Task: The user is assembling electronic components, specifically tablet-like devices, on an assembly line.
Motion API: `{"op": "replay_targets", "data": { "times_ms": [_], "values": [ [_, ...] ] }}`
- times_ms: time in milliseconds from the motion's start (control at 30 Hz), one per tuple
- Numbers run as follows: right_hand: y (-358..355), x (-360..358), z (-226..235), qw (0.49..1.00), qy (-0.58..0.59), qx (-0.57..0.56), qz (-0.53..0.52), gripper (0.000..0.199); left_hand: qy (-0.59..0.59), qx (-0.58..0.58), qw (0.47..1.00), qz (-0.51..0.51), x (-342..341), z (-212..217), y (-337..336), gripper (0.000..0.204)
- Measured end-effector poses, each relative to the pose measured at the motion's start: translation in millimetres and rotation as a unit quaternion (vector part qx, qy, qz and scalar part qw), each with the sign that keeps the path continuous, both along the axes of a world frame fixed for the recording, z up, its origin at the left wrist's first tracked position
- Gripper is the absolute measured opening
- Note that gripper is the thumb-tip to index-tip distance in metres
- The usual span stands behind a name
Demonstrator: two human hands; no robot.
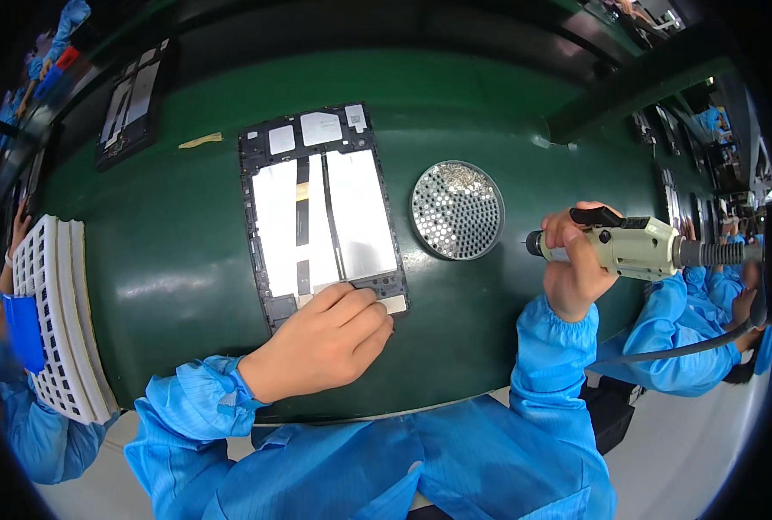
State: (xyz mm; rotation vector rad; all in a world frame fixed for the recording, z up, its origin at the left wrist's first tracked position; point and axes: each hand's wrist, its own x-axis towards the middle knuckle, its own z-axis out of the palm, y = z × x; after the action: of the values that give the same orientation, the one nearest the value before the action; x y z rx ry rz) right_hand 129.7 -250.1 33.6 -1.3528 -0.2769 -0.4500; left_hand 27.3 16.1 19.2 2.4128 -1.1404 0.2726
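At the far left edge, a white slotted tray stack [56, 321] standing on the green table [169, 260], with a co-worker's blue sleeve [22, 334] just beside it. Further back on the left, a dark device panel [134, 104] lying flat, and near it a small strip of tan tape [200, 139] on the table surface. In the middle, an opened tablet back frame [321, 208], black-edged with silvery plates and a dark strip down its centre, lying flat with its long side running from near to far. On its near edge, the left hand [321, 342], palm down, fingers [360, 308] laid flat and pressing the frame's lower corner; grip not closed round anything, just resting spread on the frame. Just right of the frame, apart from it, a round perforated screw dish [457, 211] with a small heap of screws at its far side. Further right, the right hand [576, 260] raised above the table edge, grip clenched round a pale green electric screwdriver [637, 247], held level with its tip pointing left toward the dish, well apart from the frame. From the tool's right end, a dark cable [698, 342] curving down. Behind it, at the right edge, another person's blue sleeves [680, 347].
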Motion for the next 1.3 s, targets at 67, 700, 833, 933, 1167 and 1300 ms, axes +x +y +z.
{"op": "replay_targets", "data": {
  "times_ms": [67,700,833,933,1167,1300],
  "values": [
    [-1,1,-1,1.0,-0.002,-0.004,-0.003,0.025,0.016,-0.014,1.0,-0.001,0,-1,0,0.025],
    [2,1,-3,1.0,-0.009,-0.017,0.016,0.025,-0.098,-0.108,0.989,0.039,5,-16,-8,0.022],
    [2,1,-4,1.0,-0.01,-0.022,0.005,0.026,-0.069,-0.084,0.994,-0.001,5,-17,-4,0.021],
    [2,2,-5,1.0,-0.011,-0.021,0.012,0.026,-0.026,-0.067,0.997,0.004,8,-13,0,0.021],
    [-1,4,-7,0.999,-0.021,-0.023,0.019,0.028,-0.01,-0.03,0.998,0.059,6,-13,1,0.022],
    [-3,5,-4,0.999,-0.016,-0.026,0.02,0.028,-0.009,-0.021,0.999,0.046,6,-12,5,0.023]
  ]
}}
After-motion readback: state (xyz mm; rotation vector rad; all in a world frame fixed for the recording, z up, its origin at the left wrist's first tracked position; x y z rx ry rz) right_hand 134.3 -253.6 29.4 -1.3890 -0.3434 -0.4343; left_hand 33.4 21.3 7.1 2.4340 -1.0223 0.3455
